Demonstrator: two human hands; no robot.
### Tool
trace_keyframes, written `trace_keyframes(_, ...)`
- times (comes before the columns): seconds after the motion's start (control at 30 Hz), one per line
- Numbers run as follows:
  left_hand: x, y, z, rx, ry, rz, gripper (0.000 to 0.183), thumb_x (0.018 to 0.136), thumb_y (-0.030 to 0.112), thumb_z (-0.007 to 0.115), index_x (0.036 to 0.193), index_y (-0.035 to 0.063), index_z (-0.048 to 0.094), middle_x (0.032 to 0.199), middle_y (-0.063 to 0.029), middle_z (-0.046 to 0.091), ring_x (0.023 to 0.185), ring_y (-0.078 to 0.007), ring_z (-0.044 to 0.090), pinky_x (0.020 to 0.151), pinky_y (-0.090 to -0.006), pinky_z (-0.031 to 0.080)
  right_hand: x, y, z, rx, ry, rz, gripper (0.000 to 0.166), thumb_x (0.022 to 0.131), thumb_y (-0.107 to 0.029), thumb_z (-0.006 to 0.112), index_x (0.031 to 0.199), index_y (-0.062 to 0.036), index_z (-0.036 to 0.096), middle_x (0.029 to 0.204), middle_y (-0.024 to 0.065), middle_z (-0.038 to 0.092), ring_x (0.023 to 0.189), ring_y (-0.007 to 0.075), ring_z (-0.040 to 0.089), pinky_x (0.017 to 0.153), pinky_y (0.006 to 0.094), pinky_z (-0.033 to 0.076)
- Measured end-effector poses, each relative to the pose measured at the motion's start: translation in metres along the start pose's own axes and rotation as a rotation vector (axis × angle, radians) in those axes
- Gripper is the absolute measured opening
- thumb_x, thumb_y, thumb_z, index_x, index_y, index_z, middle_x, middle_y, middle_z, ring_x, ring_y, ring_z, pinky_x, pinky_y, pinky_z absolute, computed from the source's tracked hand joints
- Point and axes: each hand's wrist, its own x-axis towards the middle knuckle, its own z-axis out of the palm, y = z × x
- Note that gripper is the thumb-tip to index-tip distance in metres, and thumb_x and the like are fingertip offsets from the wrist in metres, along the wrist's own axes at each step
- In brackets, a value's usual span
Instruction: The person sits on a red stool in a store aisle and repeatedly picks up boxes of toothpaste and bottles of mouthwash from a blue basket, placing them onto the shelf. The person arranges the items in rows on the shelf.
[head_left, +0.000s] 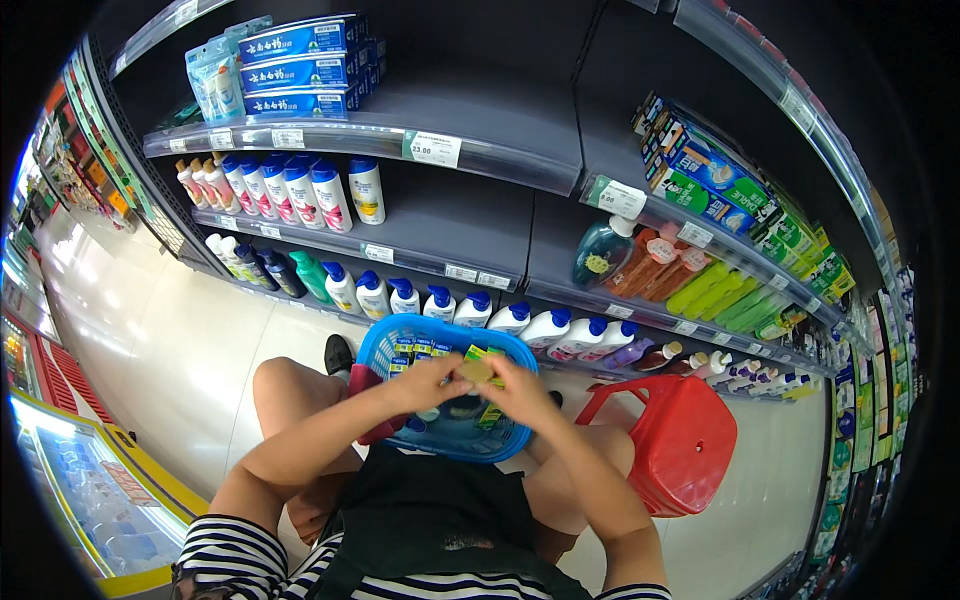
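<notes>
A blue plastic basket (367, 337) sits low in front of my torso, between my knees. Over it, my left hand (435, 382) and my right hand (514, 386) meet at a small yellowish item (475, 371), which both sets of fingers hold; blur hides what it is. Inside the basket are several small blue-and-yellow packs (421, 347) at the back left and green-and-yellow packs (491, 416) at the right. A dark red cloth (367, 382) hangs over the basket's left side. My hands and forearms hide part of the contents.
Shop shelves ahead hold boxed toothpaste (296, 71), shampoo bottles (300, 191), a row of pump bottles (439, 304) and toothpaste boxes (709, 176). A red plastic stool (686, 442) stands at the right. A glass-topped display freezer with a yellow rim (161, 469) is at the lower left.
</notes>
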Motion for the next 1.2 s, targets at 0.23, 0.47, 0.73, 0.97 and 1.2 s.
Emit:
trace_keyframes(0.23,0.067,0.104,-0.085,0.071,0.345,0.296,0.034,0.093,0.016,0.064,0.122,-0.0013,0.057,0.103,-0.0201,0.065,0.091,-0.0321,0.067,0.079,-0.0377,0.052,0.056,-0.088,-0.114,-0.143,0.369,-0.245,0.039,0.088,-0.019,0.070,0.120,-0.0068,0.054,0.105,0.0194,0.067,0.096,0.0408,0.066,0.076,0.0433,0.054)
trace_keyframes(0.47,0.145,0.091,-0.086,-0.039,0.434,0.295,0.035,0.094,0.019,0.065,0.121,-0.0007,0.057,0.100,-0.0183,0.067,0.086,-0.0300,0.067,0.074,-0.0367,0.051,0.107,-0.047,-0.135,-0.185,0.544,-0.201,0.039,0.089,-0.018,0.069,0.124,-0.0067,0.054,0.100,0.0212,0.067,0.093,0.0426,0.066,0.075,0.0441,0.053)
trace_keyframes(0.73,0.202,0.080,-0.100,-0.096,0.410,0.170,0.025,0.097,0.024,0.062,0.107,0.0013,0.060,0.082,-0.0100,0.067,0.071,-0.0206,0.064,0.063,-0.0320,0.050,0.143,-0.022,-0.150,-0.276,0.639,-0.047,0.045,0.091,-0.028,0.064,0.129,-0.0051,0.058,0.099,0.0251,0.068,0.092,0.0441,0.066,0.077,0.0486,0.052)
trace_keyframes(0.97,0.237,0.071,-0.108,-0.142,0.419,0.019,0.033,0.097,0.032,0.060,0.119,0.0067,0.062,0.099,-0.0073,0.067,0.084,-0.0160,0.063,0.065,-0.0310,0.054,0.171,-0.009,-0.156,-0.452,0.686,0.001,0.045,0.095,-0.031,0.057,0.131,-0.0038,0.058,0.099,0.0261,0.068,0.090,0.0455,0.066,0.079,0.0511,0.053)
trace_keyframes(1.2,0.247,0.077,-0.101,-0.190,0.335,0.016,0.035,0.098,0.032,0.057,0.125,0.0102,0.061,0.113,-0.0078,0.065,0.096,-0.0179,0.061,0.068,-0.0331,0.056,0.166,-0.004,-0.165,-0.587,0.727,-0.024,0.034,0.095,-0.030,0.057,0.111,-0.0010,0.066,0.097,0.0250,0.068,0.089,0.0448,0.065,0.080,0.0527,0.051)
